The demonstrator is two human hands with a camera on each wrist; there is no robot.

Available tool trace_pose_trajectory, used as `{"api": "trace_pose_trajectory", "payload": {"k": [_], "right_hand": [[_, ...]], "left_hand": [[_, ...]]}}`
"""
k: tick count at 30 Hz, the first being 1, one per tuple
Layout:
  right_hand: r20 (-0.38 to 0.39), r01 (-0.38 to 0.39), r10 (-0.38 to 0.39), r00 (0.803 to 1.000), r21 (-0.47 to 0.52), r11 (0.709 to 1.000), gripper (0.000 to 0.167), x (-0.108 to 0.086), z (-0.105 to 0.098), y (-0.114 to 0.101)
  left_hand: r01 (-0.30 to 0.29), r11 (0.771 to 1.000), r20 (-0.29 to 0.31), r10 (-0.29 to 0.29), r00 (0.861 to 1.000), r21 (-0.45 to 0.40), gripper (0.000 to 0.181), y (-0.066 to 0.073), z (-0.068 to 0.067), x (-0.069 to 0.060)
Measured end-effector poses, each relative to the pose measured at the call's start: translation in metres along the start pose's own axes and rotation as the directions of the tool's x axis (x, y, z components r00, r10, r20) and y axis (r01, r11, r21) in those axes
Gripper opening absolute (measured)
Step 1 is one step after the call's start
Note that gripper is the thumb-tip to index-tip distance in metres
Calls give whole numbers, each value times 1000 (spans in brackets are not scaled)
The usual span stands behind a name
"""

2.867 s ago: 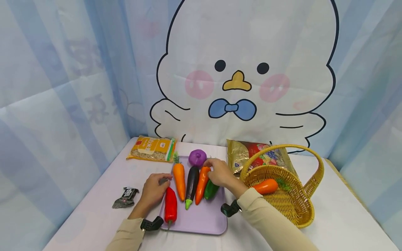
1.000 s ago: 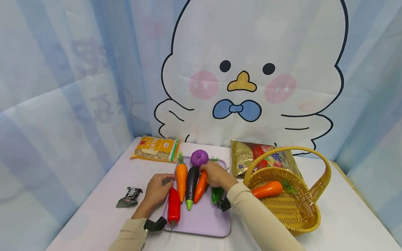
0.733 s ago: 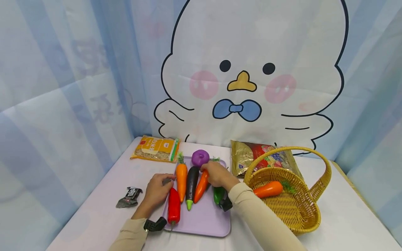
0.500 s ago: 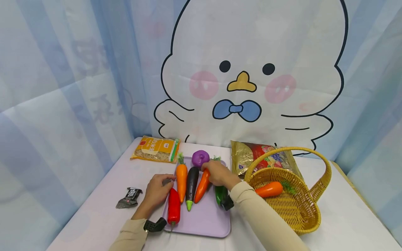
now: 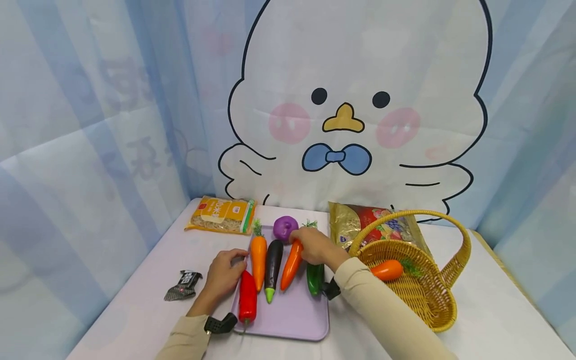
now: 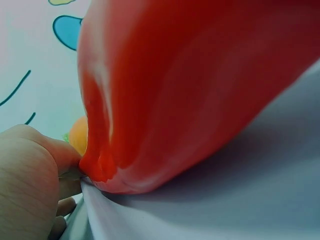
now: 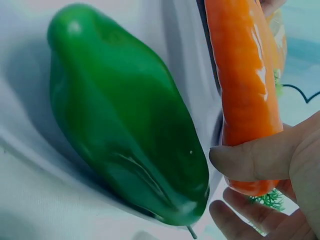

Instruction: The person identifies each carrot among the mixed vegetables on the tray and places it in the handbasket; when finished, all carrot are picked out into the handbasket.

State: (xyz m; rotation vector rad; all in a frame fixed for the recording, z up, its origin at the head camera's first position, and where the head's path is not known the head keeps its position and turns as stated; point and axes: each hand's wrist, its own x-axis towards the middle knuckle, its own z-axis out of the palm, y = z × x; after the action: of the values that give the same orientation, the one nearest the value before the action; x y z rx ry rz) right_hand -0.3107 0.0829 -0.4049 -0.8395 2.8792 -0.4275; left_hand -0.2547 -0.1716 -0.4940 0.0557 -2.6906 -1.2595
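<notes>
On the purple tray [image 5: 292, 327] lie a red pepper [image 5: 247, 300], a carrot [image 5: 258, 260], an eggplant [image 5: 273, 265], a purple onion [image 5: 285, 228] and a green pepper [image 5: 315, 280]. My left hand [image 5: 225, 275] grips the tray's left edge; in the left wrist view its thumb is beside the tip of the red pepper [image 6: 190, 100]. My right hand [image 5: 317, 246] pinches the upper end of a second carrot [image 5: 291, 267], between eggplant and green pepper. The right wrist view shows the thumb across this carrot [image 7: 245, 75], with the green pepper [image 7: 115, 110] alongside, untouched.
A wicker basket [image 5: 443, 315] holding one carrot [image 5: 388, 270] stands right of the tray, partly behind my right sleeve. A yellow grain bag [image 5: 221, 215] and a gold-red bag [image 5: 360, 222] lie at the back. A small black packet [image 5: 183, 285] is at the left.
My right hand and the upper end of its carrot have shifted slightly right. The green pepper lies further right, apart from that carrot. My left hand has stayed at the tray edge.
</notes>
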Motion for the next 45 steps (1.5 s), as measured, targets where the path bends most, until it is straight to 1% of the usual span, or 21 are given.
{"api": "trace_pose_trajectory", "payload": {"k": [4, 6, 10, 12, 17, 24, 29, 31, 37, 45], "right_hand": [[0, -3, 3, 1000, -8, 1000, 42, -2, -4, -1], [-3, 1, -1, 1000, -16, 1000, 42, -3, -5, -2], [0, 10, -10, 1000, -10, 1000, 42, -6, -7, -5], [6, 16, -16, 1000, 2, 1000, 43, -7, -8, -7], [16, 39, -38, 999, -7, 999, 45, -12, -10, -13], [0, 88, -88, 996, -32, 996, 47, -20, -14, -20], [-6, 106, -107, 994, -63, 992, 47, -26, -18, -25], [0, 107, -107, 994, -59, 992, 48, -29, -21, -27], [12, 116, -116, 993, -15, 993, 49, -42, -28, -31], [28, 133, -137, 990, 110, 985, 50, -57, -32, -32]], "left_hand": [[-16, 1000, -24, 16, 1000, -8, 29, -1, 0, 0], [-32, 999, -47, 32, 998, -1, 28, -2, 0, 0], [-49, 998, -98, 52, 994, 32, 22, -4, -1, 1], [-51, 998, -110, 56, 992, 48, 19, -4, -1, 1], [-36, 998, -95, 41, 995, 54, 17, -6, -1, 1], [-35, 998, -63, 38, 997, 46, 17, -4, -1, 2], [-30, 999, -57, 33, 998, 45, 16, -2, -2, 3], [-33, 998, -57, 35, 998, 46, 16, -2, -2, 3], [-32, 998, -50, 34, 998, 48, 16, -2, -1, 3], [-37, 998, -43, 39, 998, 56, 17, -3, -1, 4]]}}
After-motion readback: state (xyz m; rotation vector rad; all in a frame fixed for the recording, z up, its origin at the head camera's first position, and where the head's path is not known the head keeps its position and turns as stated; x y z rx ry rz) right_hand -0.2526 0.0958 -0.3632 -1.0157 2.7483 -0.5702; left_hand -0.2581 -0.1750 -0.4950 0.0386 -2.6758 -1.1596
